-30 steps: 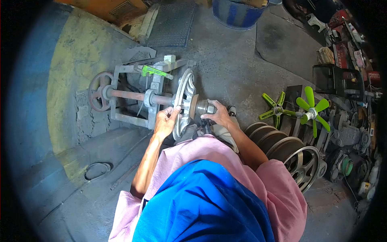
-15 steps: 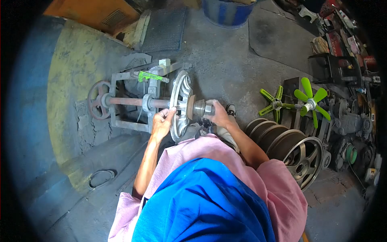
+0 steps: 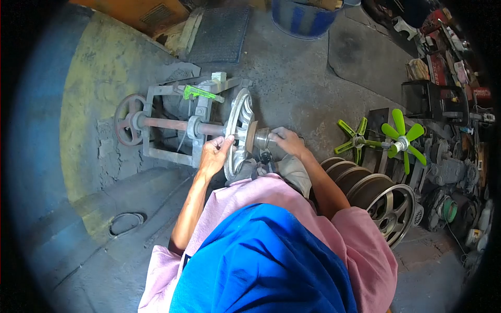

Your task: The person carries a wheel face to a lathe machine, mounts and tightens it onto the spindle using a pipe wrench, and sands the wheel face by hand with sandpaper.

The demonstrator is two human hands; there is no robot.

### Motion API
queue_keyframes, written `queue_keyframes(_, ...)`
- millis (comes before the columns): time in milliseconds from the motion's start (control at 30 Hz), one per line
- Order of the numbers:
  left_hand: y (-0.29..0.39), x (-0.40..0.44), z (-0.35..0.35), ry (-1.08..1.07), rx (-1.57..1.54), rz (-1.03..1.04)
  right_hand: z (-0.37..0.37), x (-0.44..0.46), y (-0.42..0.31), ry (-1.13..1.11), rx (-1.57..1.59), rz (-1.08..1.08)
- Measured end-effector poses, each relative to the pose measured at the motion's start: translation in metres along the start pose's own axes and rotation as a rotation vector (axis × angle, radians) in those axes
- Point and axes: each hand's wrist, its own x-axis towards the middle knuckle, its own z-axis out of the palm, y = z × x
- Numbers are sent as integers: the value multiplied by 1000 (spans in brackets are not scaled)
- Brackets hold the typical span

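Note:
A silver wheel disc (image 3: 237, 130) stands on edge on a reddish shaft (image 3: 167, 123) held in a grey metal frame. My left hand (image 3: 214, 155) pinches the disc's left rim between thumb and fingers. Right of the disc, a brown cone-like piece (image 3: 251, 136) and a metal end fitting (image 3: 262, 138) sit on the same shaft. My right hand (image 3: 287, 141) is closed round the outer end of the fitting, its fingertips partly blurred. A green pipe wrench (image 3: 201, 94) lies on the frame's top.
Several wheel rims (image 3: 389, 208) lie in a row at the right, beside a green fan (image 3: 402, 145) and a green star-shaped base (image 3: 358, 140). A blue tub (image 3: 300, 20) stands at the top. A red handwheel (image 3: 130, 120) is on the shaft's left end.
The view has shifted slightly. My right hand has changed its grip on the end fitting, its fingers now higher over it. My left hand remains on the disc's rim.

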Motion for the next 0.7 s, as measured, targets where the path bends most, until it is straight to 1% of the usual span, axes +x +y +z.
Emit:
queue_keyframes(67,3,-2,-3,-13,19,-30,-6,-24,-48,-49,-301,-15)
queue_keyframes(100,5,-1,-2,-30,40,-54,-1,-28,-49,-43,-302,-8)
queue_keyframes(167,6,0,0,-25,25,-28,11,-29,-46,-1,-756,-236)
queue_keyframes(200,6,-1,-1,-14,16,-10,20,-25,-42,2,-749,-229)
queue_keyframes(267,5,1,-1,-8,13,-8,34,-7,-31,33,-928,-141)
queue_keyframes(300,5,1,-2,-17,20,-9,43,0,-22,30,-921,-137)
queue_keyframes(367,7,0,-2,-22,29,-14,56,16,-8,184,-878,-63)
queue_keyframes(400,11,-2,-3,-25,30,5,51,17,-14,179,-870,-63)
queue_keyframes(467,10,-2,-3,-31,26,23,26,18,-16,-14,-696,-149)
queue_keyframes(500,8,-2,-3,-43,18,11,18,33,-10,-204,-643,-107)
queue_keyframes(533,7,-1,-4,-50,12,0,9,50,-5,-207,-643,-112)
queue_keyframes(600,14,-1,-8,-66,131,2,-3,71,-12,-816,-198,314)
queue_keyframes(633,16,-3,-6,-48,76,11,-5,75,-17,-849,-157,383)
queue_keyframes(700,2,3,-6,-59,52,38,-10,71,-26,-857,-100,378)
